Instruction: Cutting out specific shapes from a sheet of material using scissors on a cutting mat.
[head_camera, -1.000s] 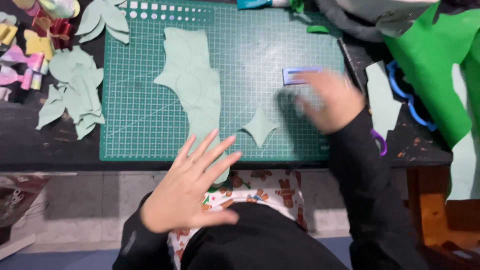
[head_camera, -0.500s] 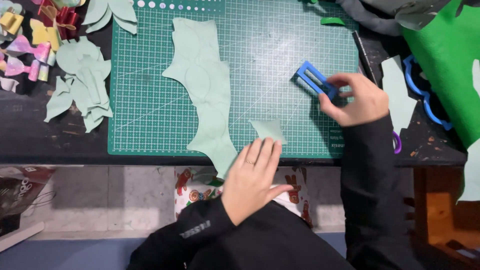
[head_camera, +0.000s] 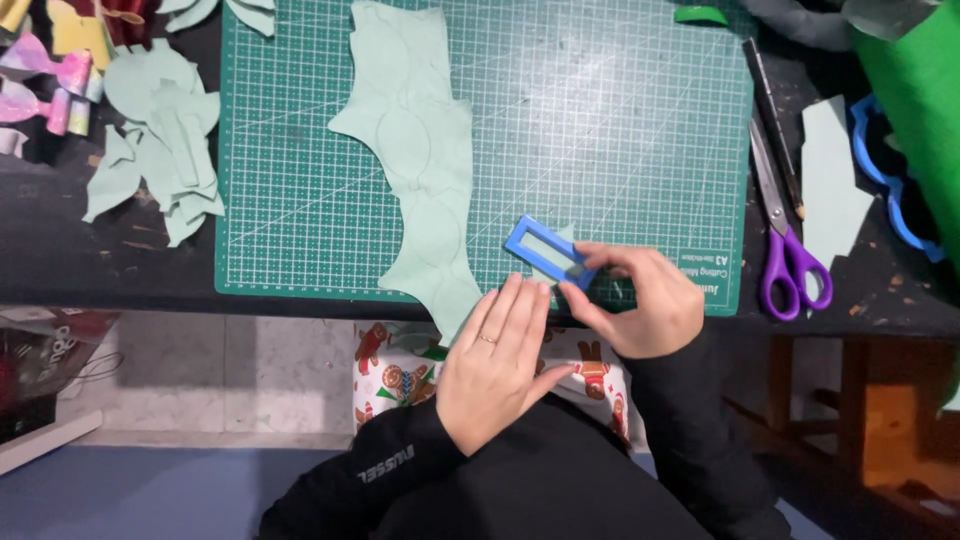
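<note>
While the green cutting mat (head_camera: 300, 200) covered most of the dark table (head_camera: 100, 260), a long pale-green cut sheet (head_camera: 425, 170) lay across it. Left hand (head_camera: 495, 365) rested flat and spread at the mat's near edge, holding nothing. Right hand (head_camera: 640, 300) pinched a small blue rectangular frame (head_camera: 545, 250) over a pale scrap. Purple scissors (head_camera: 790, 250) lay just beside the mat.

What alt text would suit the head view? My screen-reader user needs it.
A person's right hand holds a blue rectangular frame template over a small pale green cutout on a green cutting mat, left hand flat beside it. A long pale green felt strip lies on the mat; purple scissors lie right.
</note>
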